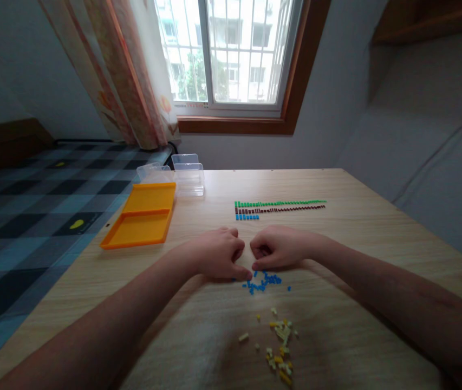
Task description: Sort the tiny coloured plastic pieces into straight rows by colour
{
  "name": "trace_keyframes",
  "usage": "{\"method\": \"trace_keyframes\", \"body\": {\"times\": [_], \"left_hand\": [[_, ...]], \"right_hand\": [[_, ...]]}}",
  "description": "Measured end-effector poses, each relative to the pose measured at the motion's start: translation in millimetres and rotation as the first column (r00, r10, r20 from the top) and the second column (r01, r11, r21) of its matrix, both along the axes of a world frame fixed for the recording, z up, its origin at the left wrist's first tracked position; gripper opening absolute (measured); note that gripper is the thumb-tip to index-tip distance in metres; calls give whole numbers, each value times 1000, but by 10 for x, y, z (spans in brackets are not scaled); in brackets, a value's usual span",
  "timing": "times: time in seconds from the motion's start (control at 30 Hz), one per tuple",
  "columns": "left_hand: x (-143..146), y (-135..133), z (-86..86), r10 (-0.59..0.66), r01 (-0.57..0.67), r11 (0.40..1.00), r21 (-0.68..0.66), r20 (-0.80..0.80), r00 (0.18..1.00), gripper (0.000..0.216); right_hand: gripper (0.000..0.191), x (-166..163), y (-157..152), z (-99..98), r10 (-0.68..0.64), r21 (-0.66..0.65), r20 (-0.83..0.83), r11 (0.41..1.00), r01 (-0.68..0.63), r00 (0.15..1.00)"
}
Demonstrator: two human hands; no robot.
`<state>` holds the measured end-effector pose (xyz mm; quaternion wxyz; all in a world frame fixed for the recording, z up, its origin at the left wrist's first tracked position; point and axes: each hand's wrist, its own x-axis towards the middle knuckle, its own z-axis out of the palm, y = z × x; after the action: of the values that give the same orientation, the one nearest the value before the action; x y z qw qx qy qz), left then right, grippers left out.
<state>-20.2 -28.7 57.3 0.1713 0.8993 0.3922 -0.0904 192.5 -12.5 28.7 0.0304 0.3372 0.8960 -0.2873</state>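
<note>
Both my hands rest on a light wooden table, fingers curled. My left hand has its fingertips pinched down at the edge of a loose pile of small blue beads. My right hand is curled beside it, thumb and fingers pinched together just above the same pile; what they hold is too small to see. Beyond the hands lie three neat rows of beads: a green row, a dark brown row and a short blue row. Nearer to me lies a scatter of yellow and cream beads.
An open orange tray sits at the table's left edge, with clear plastic boxes behind it. A bed with a checked cover stands to the left. A window and curtain are behind the table.
</note>
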Motion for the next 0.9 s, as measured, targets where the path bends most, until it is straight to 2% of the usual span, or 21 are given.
{"method": "trace_keyframes", "body": {"times": [0.13,0.27,0.57,0.7,0.8,0.9], "left_hand": [[22,-14,-39,4,-4,999,43,-7,1000,43],[-6,26,-60,5,-5,1000,23,3,1000,38],[-108,139,-44,-9,18,994,-106,83,997,29],[-136,191,-95,5,13,993,-118,147,989,25],[-145,224,-143,-23,61,989,-132,273,962,12],[-115,209,-150,-83,172,970,-170,436,896,6]], "right_hand": [[32,53,69,-35,3,-47,-65,999,-6,998],[35,71,88,-15,12,-108,-98,994,-22,995],[34,-12,-14,15,-11,-4,-12,1000,11,1000],[28,69,94,-57,-24,-117,-149,993,6,989],[32,142,183,-145,-7,-262,-308,962,-77,951],[35,166,225,-223,61,-224,-411,960,-165,910]]}}
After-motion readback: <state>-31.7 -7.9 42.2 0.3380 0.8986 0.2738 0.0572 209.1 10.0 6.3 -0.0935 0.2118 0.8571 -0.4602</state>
